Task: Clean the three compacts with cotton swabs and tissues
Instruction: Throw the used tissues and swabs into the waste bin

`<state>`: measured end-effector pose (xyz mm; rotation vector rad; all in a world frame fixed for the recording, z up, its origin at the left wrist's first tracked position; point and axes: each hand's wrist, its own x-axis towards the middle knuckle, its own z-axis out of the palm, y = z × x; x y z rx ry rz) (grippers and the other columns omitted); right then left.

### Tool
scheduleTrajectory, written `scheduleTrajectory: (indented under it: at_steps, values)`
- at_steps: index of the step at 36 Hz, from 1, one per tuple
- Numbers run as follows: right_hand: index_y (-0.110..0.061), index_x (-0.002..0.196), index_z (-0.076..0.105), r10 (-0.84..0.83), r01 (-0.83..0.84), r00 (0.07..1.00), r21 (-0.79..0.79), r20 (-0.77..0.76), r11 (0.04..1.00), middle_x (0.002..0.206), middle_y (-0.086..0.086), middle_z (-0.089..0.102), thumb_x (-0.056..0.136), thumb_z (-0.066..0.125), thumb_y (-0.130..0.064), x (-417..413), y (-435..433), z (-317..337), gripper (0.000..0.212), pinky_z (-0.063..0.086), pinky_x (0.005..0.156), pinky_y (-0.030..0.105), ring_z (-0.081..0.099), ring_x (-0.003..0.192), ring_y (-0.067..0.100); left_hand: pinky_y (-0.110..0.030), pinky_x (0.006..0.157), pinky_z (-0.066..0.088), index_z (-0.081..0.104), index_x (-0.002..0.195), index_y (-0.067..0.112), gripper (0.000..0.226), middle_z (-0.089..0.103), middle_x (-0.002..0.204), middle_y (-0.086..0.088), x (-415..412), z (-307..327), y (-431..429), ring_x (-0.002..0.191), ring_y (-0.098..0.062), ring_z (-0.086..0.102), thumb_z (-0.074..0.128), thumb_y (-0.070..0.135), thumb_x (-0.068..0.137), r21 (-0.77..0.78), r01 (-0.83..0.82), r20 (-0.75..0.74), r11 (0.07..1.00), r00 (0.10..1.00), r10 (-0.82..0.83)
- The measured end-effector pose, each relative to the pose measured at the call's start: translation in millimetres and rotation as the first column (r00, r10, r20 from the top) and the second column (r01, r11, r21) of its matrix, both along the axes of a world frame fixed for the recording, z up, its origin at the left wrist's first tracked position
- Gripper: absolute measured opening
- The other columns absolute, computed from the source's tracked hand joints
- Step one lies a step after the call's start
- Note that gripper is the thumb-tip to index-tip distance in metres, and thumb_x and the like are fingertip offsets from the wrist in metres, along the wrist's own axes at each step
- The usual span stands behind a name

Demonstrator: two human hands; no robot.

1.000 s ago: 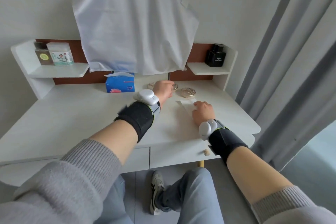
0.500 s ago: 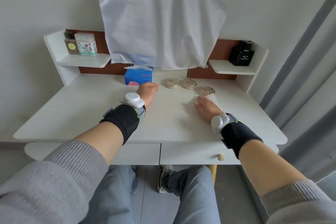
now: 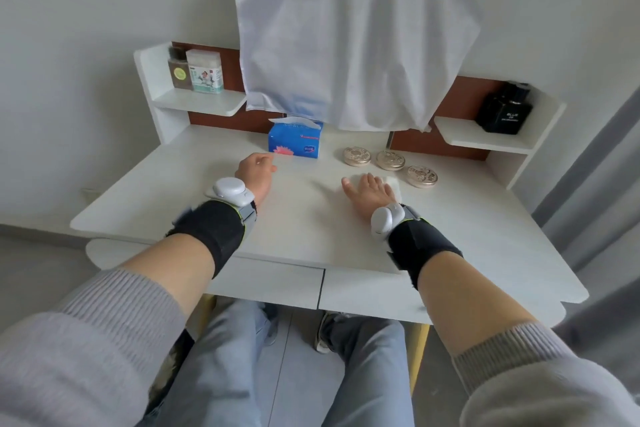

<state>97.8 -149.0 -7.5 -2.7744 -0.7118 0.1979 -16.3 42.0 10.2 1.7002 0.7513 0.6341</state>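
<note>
On the desk [image 3: 311,229], three compacts [image 3: 390,160] lie closed, apparently uncleaned; right hand [image 3: 369,189] presses a tissue [image 3: 393,184], fingers straight; left hand [image 3: 256,172] curls loosely, empty.

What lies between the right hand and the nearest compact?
Head view: only an edge of the white tissue under the right hand, then bare desk before the nearest compact.

Right hand [image 3: 367,188] flat on tissue [image 3: 394,184] — three compacts [image 3: 390,160] (lids shut) beside.
</note>
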Motion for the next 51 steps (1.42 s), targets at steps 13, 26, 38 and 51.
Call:
scheduleTrajectory:
  at_steps: [13, 26, 38, 51]
  values:
    - [-0.007, 0.148, 0.018, 0.204, -0.204, 0.979, -0.018, 0.017, 0.979, 0.156, 0.005, 0.021, 0.096, 0.018, -0.058, -76, 105, -4, 0.074, 0.01, 0.118, 0.037, 0.013, 0.144, 0.021, -0.041, 0.098, 0.046, 0.059, 0.104, 0.021, 0.02, 0.068, 0.094, -0.002, -69, -9, 54, 0.105, -0.025, 0.06, 0.042, 0.024, 0.093, -0.063, -0.157, 0.109, 0.986, 0.981, 0.163]
    - [-0.005, 0.148, 0.018, 0.475, -0.477, 0.878, -0.036, -0.055, 0.878, 0.156, 0.006, 0.02, 0.102, 0.026, -0.034, -183, 227, 5, 0.055, 0.008, 0.116, 0.035, 0.012, 0.145, 0.021, -0.029, 0.091, 0.042, 0.061, 0.114, 0.014, 0.029, 0.069, 0.108, -0.008, -169, 2, 135, 0.108, -0.023, 0.057, 0.043, 0.013, 0.092, 0.031, -0.347, 0.064, 0.937, 0.937, 0.344]
    - [0.001, 0.127, 0.05, 0.52, -0.495, 0.84, 0.176, -0.153, 0.851, 0.135, 0.018, 0.049, 0.098, 0.039, -0.012, -246, 300, 9, 0.034, 0.038, 0.096, 0.033, 0.051, 0.115, 0.03, -0.023, 0.068, 0.036, 0.058, 0.114, 0.014, 0.029, 0.069, 0.107, -0.008, -236, -44, 196, 0.083, -0.017, 0.052, 0.037, 0.013, 0.094, -0.146, -0.575, 0.133, 0.805, 0.795, 0.592]
    - [-0.026, 0.137, 0.05, 0.731, -0.717, 0.682, 0.19, -0.008, 0.671, 0.123, 0.012, 0.062, 0.083, 0.034, 0.007, -319, 341, -19, 0.066, 0.04, 0.083, 0.029, 0.055, 0.099, 0.024, -0.028, 0.076, 0.045, 0.056, 0.107, 0.017, 0.021, 0.068, 0.103, -0.006, -275, -62, 220, 0.091, -0.024, 0.059, 0.039, 0.022, 0.096, -0.228, -0.58, 0.108, 0.782, 0.783, 0.612]
